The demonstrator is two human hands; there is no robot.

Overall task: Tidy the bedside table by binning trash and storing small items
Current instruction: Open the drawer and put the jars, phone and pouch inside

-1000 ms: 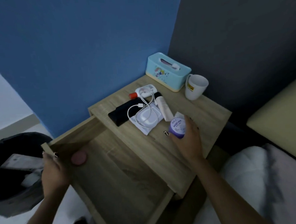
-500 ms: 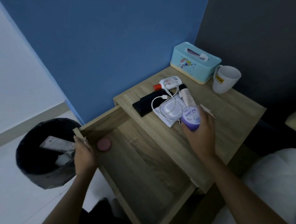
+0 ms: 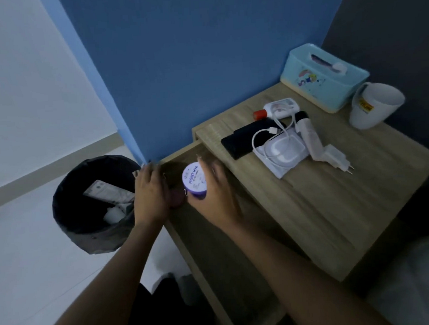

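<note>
My right hand (image 3: 215,197) grips a purple round jar (image 3: 195,180) with a white label, held over the far left corner of the open wooden drawer (image 3: 229,252). My left hand (image 3: 149,194) holds the drawer's left rim near that corner, fingers curled over the edge. A pink round thing (image 3: 177,201) lies in the drawer between my hands, mostly hidden. On the bedside table top (image 3: 336,205) lie a black phone (image 3: 242,140), a white cable on a white pouch (image 3: 280,154), a pale tube (image 3: 310,141), a white plug (image 3: 338,158) and a red-capped bottle (image 3: 278,108).
A black-lined bin (image 3: 93,205) with some paper trash stands on the floor left of the drawer. A turquoise tissue box (image 3: 326,77) and a white mug (image 3: 375,104) sit at the table's back right. Blue wall behind; pale bedding at the lower right.
My right hand has carried the purple jar from the table top leftward to above the drawer's far corner. The left hand stays on the drawer's rim. The view has swung left.
</note>
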